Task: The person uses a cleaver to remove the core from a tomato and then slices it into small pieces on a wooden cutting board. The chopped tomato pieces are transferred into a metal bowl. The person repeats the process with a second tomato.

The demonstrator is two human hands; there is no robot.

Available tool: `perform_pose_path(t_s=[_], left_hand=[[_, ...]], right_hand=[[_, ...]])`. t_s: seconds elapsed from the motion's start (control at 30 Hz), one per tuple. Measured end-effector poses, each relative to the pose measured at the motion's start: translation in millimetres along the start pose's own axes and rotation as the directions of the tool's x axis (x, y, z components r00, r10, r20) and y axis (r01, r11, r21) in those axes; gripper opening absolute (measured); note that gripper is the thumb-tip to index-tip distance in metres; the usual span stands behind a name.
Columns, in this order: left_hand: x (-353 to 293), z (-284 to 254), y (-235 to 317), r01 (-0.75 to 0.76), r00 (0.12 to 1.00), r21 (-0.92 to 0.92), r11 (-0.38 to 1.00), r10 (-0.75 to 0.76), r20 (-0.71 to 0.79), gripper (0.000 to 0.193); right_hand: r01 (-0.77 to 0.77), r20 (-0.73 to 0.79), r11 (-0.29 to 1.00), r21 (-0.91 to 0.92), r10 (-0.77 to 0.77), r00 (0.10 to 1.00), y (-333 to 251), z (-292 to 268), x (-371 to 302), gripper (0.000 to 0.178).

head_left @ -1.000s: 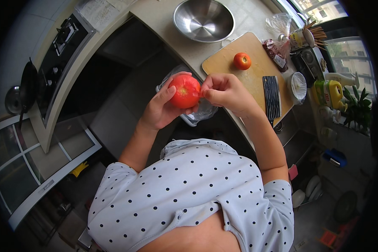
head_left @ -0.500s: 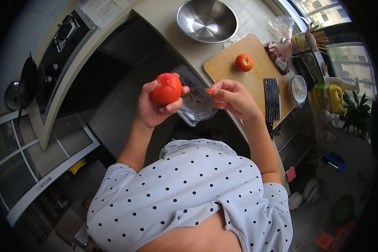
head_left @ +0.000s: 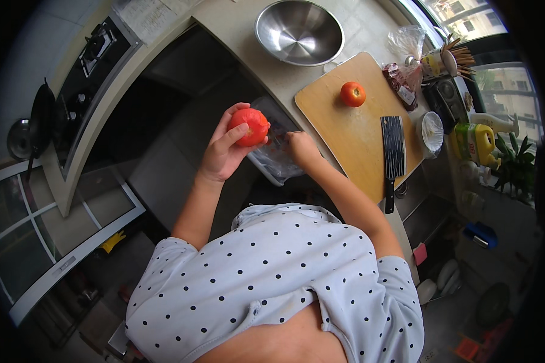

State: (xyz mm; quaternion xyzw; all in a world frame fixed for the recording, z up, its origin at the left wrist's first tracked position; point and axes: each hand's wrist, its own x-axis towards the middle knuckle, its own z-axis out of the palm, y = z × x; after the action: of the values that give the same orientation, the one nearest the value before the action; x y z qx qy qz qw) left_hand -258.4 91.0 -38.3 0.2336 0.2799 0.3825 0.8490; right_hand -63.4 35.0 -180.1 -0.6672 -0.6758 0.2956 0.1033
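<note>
Red tomato [head_left: 247,128] rests in the curled left hand [head_left: 219,151], above frame centre; right hand [head_left: 301,147], fingers folded narrow, is near the bin [head_left: 277,168], whether holding something unclear.

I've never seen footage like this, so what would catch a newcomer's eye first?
Probably the bright red tomato held up in the left hand, near the middle. Next, a second tomato and a dark cleaver on the cutting board to the right. A shiny metal bowl sits near the top.
</note>
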Motion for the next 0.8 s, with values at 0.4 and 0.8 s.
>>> perform_pose_path(t_s=[0.4, 0.8], left_hand=[[2, 17, -15, -0.197, 0.967, 0.358, 0.913, 0.241, -0.083, 0.034], [-1, 23, -18, -0.099, 0.989, 0.184, 0.978, 0.118, -0.093, 0.031]], right_hand=[[0.301, -0.515, 0.908, 0.291, -0.116, 0.849, -113, -118, -27, 0.009], [0.240, -0.405, 0.893, 0.381, -0.072, 0.912, -113, -141, -32, 0.012]])
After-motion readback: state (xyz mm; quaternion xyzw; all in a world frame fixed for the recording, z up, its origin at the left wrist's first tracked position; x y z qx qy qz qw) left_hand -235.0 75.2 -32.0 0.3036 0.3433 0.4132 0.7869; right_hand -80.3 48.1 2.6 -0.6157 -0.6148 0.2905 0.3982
